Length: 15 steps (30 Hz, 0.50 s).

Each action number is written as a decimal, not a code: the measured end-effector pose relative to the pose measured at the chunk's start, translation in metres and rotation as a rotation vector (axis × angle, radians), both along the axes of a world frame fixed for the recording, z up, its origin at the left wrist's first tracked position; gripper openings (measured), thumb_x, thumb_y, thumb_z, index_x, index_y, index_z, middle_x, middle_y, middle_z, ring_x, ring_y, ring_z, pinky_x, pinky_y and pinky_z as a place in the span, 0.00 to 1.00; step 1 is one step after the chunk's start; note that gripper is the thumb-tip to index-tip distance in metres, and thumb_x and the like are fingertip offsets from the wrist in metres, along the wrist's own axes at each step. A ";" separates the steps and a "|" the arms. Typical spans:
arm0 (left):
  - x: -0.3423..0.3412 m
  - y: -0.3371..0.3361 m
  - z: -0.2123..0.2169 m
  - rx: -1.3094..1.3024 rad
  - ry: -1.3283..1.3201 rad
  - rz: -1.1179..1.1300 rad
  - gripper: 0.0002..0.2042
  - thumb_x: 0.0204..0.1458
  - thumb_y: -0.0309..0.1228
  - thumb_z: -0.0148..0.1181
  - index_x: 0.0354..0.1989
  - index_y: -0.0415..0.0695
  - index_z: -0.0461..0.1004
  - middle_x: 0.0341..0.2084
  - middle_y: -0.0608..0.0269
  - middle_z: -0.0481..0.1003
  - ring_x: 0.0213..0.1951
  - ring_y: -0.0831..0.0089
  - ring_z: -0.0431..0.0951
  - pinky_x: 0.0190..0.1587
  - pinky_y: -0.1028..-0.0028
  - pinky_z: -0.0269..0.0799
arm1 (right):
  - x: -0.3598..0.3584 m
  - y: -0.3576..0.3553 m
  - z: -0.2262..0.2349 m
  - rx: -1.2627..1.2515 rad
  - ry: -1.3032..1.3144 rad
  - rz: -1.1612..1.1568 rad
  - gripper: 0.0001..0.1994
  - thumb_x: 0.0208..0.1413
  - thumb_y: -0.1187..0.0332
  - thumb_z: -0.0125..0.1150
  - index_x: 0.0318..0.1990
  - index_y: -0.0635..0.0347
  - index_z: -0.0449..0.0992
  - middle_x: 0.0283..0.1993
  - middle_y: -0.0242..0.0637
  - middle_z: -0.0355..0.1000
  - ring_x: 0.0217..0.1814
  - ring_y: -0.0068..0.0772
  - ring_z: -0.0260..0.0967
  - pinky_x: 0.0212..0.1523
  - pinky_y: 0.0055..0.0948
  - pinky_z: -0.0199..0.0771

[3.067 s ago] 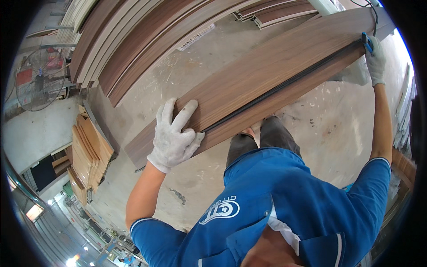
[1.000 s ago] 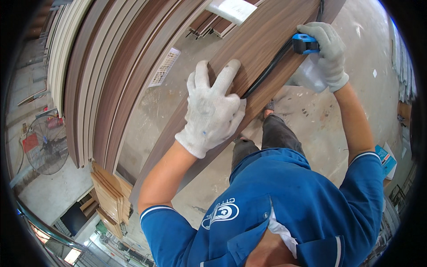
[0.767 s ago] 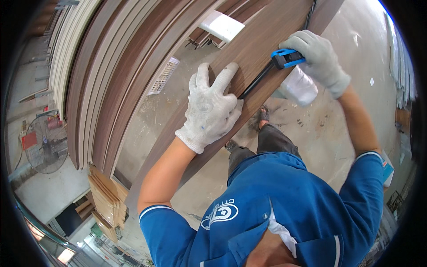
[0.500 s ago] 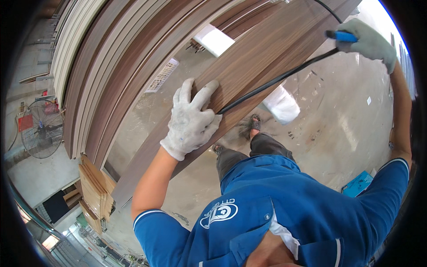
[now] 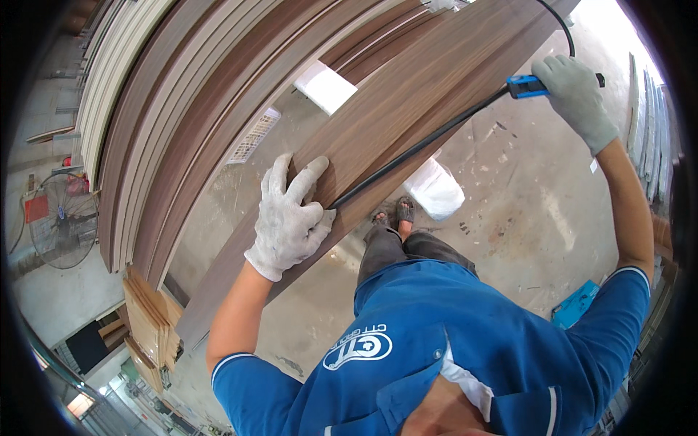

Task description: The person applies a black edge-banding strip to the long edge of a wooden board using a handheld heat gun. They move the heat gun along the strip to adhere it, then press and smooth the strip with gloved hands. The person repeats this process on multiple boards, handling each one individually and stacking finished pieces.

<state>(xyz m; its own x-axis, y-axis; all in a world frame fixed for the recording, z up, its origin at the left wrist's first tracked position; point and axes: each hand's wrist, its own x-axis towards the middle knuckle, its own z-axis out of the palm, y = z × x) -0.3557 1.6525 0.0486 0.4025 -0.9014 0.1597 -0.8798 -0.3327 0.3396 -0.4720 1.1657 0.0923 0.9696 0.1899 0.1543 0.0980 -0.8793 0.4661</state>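
My left hand (image 5: pixel 285 221), in a pale work glove, rests on a long brown wood-grain board (image 5: pixel 378 120). Its first fingers reach over the surface, while the thumb side grips a black flexible strip (image 5: pixel 418 148) against the board. That strip runs up and right along the board to my right hand (image 5: pixel 576 98), also gloved. There my fingers are closed round a blue and black hand tool (image 5: pixel 527 86) that looks like a utility knife. More of the strip curves upward beyond this hand. Whether the hand also grips the strip is hidden.
Long brown and cream boards (image 5: pixel 174 109) are stacked at left. A white wrapped bundle (image 5: pixel 435 189) and a white block (image 5: pixel 325 87) lie below the board. A standing fan (image 5: pixel 64 218), wooden panels (image 5: pixel 149 320) and a turquoise box (image 5: pixel 576 304) are around.
My right hand has come down and inward with the blue tool, whose blue end now meets the strip. My left hand keeps its hold. My feet are closer together.
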 end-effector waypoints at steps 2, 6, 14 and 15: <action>0.001 0.000 0.001 -0.007 0.006 -0.001 0.13 0.38 0.32 0.73 0.16 0.38 0.75 0.64 0.48 0.71 0.63 0.29 0.63 0.60 0.39 0.64 | 0.004 0.008 0.002 0.075 -0.074 -0.033 0.08 0.56 0.72 0.65 0.42 0.53 0.75 0.33 0.34 0.73 0.37 0.39 0.77 0.35 0.37 0.77; 0.000 -0.001 0.002 -0.020 0.021 0.012 0.13 0.38 0.32 0.73 0.17 0.38 0.75 0.63 0.49 0.71 0.62 0.29 0.64 0.61 0.38 0.63 | 0.015 0.010 0.011 0.420 -0.046 -0.055 0.09 0.56 0.73 0.65 0.44 0.55 0.76 0.32 0.33 0.73 0.34 0.33 0.75 0.32 0.31 0.75; -0.007 -0.006 0.013 0.035 0.046 0.097 0.12 0.38 0.30 0.72 0.17 0.37 0.75 0.63 0.49 0.71 0.66 0.31 0.62 0.66 0.39 0.59 | 0.007 -0.017 0.054 1.376 0.506 -0.446 0.05 0.54 0.72 0.67 0.38 0.60 0.79 0.29 0.27 0.72 0.22 0.17 0.67 0.24 0.20 0.68; -0.009 -0.007 0.015 0.047 0.050 0.120 0.11 0.39 0.30 0.72 0.17 0.37 0.76 0.64 0.51 0.71 0.66 0.33 0.62 0.66 0.38 0.58 | 0.009 -0.021 0.059 1.412 0.582 -0.406 0.07 0.52 0.73 0.68 0.40 0.60 0.81 0.29 0.28 0.72 0.21 0.17 0.66 0.23 0.19 0.67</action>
<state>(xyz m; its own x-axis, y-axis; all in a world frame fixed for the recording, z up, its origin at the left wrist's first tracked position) -0.3646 1.6450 0.0634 0.5141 -0.8524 0.0951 -0.8150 -0.4509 0.3638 -0.4633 1.1442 0.1513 0.9051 -0.0550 -0.4215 -0.3762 -0.5654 -0.7340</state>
